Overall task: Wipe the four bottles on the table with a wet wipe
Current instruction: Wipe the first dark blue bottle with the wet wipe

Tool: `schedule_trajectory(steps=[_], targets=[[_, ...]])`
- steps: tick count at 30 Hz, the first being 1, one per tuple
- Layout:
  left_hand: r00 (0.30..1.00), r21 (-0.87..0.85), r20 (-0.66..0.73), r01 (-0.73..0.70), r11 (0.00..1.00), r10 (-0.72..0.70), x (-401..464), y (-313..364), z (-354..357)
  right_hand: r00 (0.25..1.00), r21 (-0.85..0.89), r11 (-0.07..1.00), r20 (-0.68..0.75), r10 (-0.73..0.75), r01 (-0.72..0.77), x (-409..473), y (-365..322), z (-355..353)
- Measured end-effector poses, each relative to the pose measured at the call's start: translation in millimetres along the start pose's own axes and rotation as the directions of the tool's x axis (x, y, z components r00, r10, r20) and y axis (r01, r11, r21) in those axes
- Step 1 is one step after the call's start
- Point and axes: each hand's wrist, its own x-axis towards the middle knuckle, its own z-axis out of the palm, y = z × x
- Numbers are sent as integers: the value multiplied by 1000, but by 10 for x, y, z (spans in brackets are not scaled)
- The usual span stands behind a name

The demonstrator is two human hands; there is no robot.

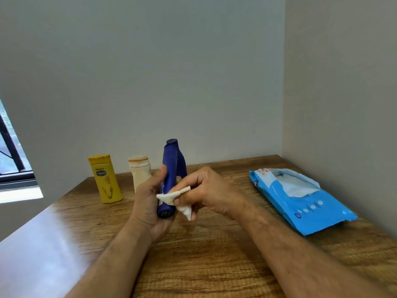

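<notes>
The person holds a dark blue bottle point(171, 179) above the wooden table point(214, 265), near the middle of the view. The left hand point(150, 203) wraps around the bottle's lower part, thumb up along its left side and fingers curled behind it. The bottle is tilted, one end pointing up toward 12 o'clock and the other toward the camera. The right hand point(206, 190) pinches a crumpled white wet wipe point(178, 201) between its curled fingers and thumb and presses it against the bottle's right side, low down.

At 10 o'clock from the hands, a yellow bottle point(106, 179) stands upright on the table near the back wall. Just to its right, at about 11 o'clock, a cream bottle point(139, 171) also stands upright, its lower part hidden behind the left hand. Only three bottles can be seen.

At 3 o'clock, well apart from the hands, a blue pack of wet wipes point(305, 203) lies flat on the table close to the right-hand wall, its flap open with a white sheet showing. A window point(12, 155) sits at the left edge, at 9 o'clock.
</notes>
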Motion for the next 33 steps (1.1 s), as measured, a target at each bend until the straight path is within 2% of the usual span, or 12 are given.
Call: schedule_trajectory(steps=[3, 8, 10, 12, 14, 16, 18, 21, 23, 27, 30, 33], targets=[[999, 63, 34, -21, 998, 19, -33, 2, 35, 985, 112, 991, -164, -51, 70, 0, -11, -10], [995, 139, 96, -44, 989, 31, -33, 2, 6, 869, 181, 951, -476, -138, 251, 18, -21, -83], [991, 155, 113, -89, 984, 71, -35, -24, 9, 805, 150, 953, -578, -133, 265, 22, -22, -109], [984, 268, 100, -172, 948, 150, -29, -48, 14, 757, 60, 972, -639, -137, 227, 30, -5, -106], [961, 502, 94, -270, 822, 258, -15, -78, 5, 752, -8, 984, -643, -141, 178, 40, 16, -68], [919, 722, 155, -355, 593, 362, -15, -109, -1, 756, -54, 986, -635, -156, 158, 51, 30, -23], [875, 816, 204, -400, 418, 438, -9, -137, -2, 749, -116, 982, -635, -191, 151, 52, 34, -9], [823, 857, 218, -419, 302, 524, 3, -131, 5, 779, -144, 974, -585, -226, 175, 37, 33, -7], [812, 859, 214, -421, 291, 543, 7, -130, 9, 776, -206, 959, -565, -279, 194, 32, 39, 9], [799, 840, 238, -455, 296, 552, -8, -154, 45, 690, -478, 849, -538, -484, 223, 27, 84, 34], [818, 787, 215, -469, 401, 533, -10, -146, 63, 677, -540, 830, -559, -479, 140, 40, 126, 9], [846, 771, 227, -459, 442, 483, -13, -149, 68, 679, -547, 831, -573, -459, 100, 51, 151, -6]])
